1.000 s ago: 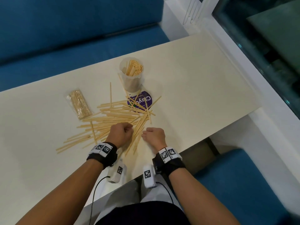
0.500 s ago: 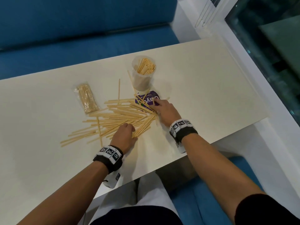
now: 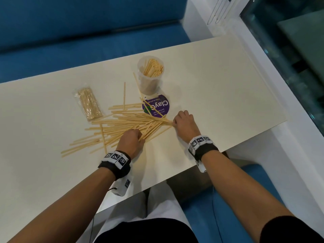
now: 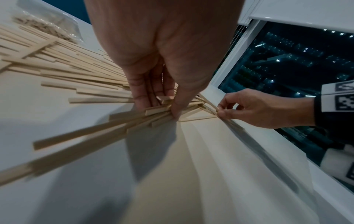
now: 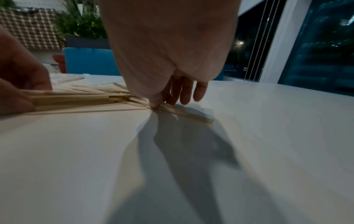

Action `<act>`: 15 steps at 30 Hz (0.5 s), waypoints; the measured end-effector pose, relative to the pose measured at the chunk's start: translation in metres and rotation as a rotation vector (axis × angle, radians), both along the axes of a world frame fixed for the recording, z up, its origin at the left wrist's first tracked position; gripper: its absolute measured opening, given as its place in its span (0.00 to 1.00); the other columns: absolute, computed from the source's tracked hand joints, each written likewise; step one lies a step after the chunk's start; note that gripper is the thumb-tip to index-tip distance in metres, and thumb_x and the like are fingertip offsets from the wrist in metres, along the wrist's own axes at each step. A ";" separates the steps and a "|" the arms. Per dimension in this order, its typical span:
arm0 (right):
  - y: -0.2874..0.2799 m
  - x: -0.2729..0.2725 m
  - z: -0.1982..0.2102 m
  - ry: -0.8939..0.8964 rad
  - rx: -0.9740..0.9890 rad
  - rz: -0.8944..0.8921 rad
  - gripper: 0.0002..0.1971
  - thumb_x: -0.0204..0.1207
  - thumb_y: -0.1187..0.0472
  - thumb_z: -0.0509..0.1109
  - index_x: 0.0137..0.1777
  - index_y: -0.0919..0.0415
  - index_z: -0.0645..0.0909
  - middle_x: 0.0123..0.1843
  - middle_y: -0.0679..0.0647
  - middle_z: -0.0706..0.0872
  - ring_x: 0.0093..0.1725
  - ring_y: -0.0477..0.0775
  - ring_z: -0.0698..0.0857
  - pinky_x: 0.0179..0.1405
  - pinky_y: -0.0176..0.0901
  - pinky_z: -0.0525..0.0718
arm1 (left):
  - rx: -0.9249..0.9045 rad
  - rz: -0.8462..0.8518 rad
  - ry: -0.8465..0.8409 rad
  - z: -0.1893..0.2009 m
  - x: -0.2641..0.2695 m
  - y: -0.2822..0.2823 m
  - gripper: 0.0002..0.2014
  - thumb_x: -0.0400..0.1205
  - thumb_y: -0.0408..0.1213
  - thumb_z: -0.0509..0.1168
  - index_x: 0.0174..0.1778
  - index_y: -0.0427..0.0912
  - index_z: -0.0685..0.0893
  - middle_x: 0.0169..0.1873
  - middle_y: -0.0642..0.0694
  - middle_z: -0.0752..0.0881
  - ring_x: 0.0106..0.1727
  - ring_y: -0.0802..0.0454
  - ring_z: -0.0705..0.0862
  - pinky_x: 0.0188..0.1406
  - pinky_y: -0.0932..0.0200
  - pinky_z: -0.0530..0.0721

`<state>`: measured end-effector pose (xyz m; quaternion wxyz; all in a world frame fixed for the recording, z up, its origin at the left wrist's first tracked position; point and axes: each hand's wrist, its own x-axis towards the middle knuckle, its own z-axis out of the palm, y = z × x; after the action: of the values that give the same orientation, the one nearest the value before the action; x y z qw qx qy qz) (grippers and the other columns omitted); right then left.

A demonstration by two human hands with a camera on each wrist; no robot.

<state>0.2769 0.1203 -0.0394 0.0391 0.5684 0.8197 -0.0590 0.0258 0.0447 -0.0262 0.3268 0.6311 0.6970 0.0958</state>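
Left hand (image 3: 130,142) and right hand (image 3: 184,126) bunch spilled stirrers, most not yet in the cup

Left hand curls fingers and thumb over the loose wooden stirrers (image 3: 126,121), pinching a fan of them down against the table (image 3: 219,85). Right hand, just to its right, nips the tips of that same fan between thumb and fingertips. Beyond the right hand stands a clear plastic cup (image 3: 149,86) with one batch upright inside. A purple round lid (image 3: 160,106) lies between cup and hand, with a few sticks across it. From where I stand the job looks partly done. Dozens lie scattered to the left of the left hand, none lifted. A wrapped packet (image 3: 89,104) lies further left.
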 end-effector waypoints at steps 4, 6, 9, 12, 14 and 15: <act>-0.005 -0.001 0.007 -0.023 -0.072 -0.034 0.08 0.83 0.68 0.66 0.60 0.61 0.82 0.57 0.58 0.82 0.59 0.62 0.78 0.56 0.52 0.72 | 0.014 -0.010 -0.011 0.001 -0.001 -0.001 0.07 0.81 0.42 0.73 0.47 0.43 0.84 0.41 0.46 0.82 0.43 0.44 0.81 0.41 0.53 0.76; -0.001 0.003 0.013 -0.023 -0.063 -0.056 0.10 0.83 0.70 0.64 0.60 0.59 0.80 0.57 0.57 0.82 0.59 0.60 0.78 0.57 0.52 0.72 | 0.016 -0.022 -0.007 0.002 -0.003 -0.002 0.06 0.81 0.40 0.73 0.48 0.42 0.85 0.43 0.46 0.82 0.45 0.43 0.82 0.44 0.52 0.79; 0.008 0.010 0.026 0.078 -0.041 -0.109 0.07 0.88 0.66 0.62 0.57 0.57 0.81 0.55 0.53 0.82 0.56 0.57 0.77 0.57 0.51 0.70 | 0.016 -0.013 -0.025 0.003 -0.005 -0.004 0.08 0.81 0.39 0.73 0.54 0.42 0.87 0.46 0.48 0.80 0.47 0.45 0.81 0.49 0.51 0.83; 0.010 0.007 0.037 0.146 -0.010 -0.065 0.07 0.87 0.67 0.62 0.53 0.55 0.80 0.53 0.51 0.82 0.54 0.56 0.76 0.55 0.50 0.70 | 0.033 -0.007 -0.041 0.005 -0.006 -0.006 0.09 0.81 0.39 0.73 0.55 0.42 0.87 0.47 0.49 0.80 0.47 0.47 0.81 0.50 0.50 0.84; 0.007 -0.002 0.041 0.147 0.004 0.029 0.07 0.85 0.68 0.65 0.53 0.55 0.80 0.53 0.52 0.82 0.55 0.57 0.76 0.56 0.51 0.70 | 0.080 0.025 -0.055 0.005 -0.007 -0.009 0.07 0.82 0.37 0.69 0.55 0.42 0.86 0.47 0.49 0.79 0.47 0.48 0.80 0.47 0.52 0.83; 0.004 -0.008 0.041 0.144 0.006 0.088 0.07 0.84 0.68 0.66 0.54 0.55 0.81 0.53 0.53 0.82 0.55 0.58 0.76 0.56 0.51 0.71 | 0.110 0.053 -0.058 0.006 -0.008 -0.010 0.07 0.82 0.35 0.66 0.55 0.41 0.85 0.47 0.49 0.79 0.47 0.48 0.80 0.46 0.53 0.82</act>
<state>0.2694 0.1245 0.0016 -0.0192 0.5261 0.8448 -0.0954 0.0178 0.0348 -0.0204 0.3087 0.6265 0.6973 0.1608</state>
